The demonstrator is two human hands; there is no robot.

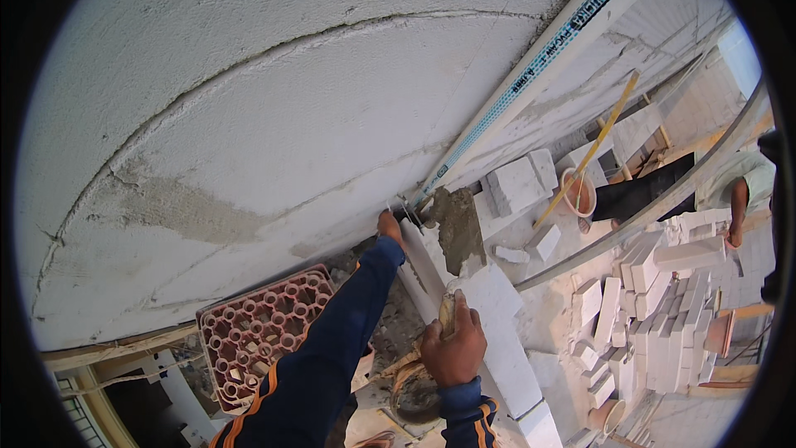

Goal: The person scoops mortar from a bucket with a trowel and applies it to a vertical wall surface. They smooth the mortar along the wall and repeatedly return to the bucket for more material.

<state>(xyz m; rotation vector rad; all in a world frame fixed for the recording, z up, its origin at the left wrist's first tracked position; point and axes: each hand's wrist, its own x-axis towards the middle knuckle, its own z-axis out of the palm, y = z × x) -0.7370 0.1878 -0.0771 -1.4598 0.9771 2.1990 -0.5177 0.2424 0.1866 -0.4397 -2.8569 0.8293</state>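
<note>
Tool (448, 309), prob. stiff, light; R grip (454, 340) wrapped round it, I'd hold there; can't tell L grip (390, 226), pipe (511, 101) just right.

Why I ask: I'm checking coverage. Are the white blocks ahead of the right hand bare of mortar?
No: grey mortar lies on white blocks ahead of the right hand.

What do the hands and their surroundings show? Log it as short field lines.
Left hand: at the wall, near the pipe's lower end; grip unclear
Right hand: closed around a worn handle
Mortar: spread on pale blocks
Crate: red, left of the left forearm
Other person: far right, hand at a block
</note>
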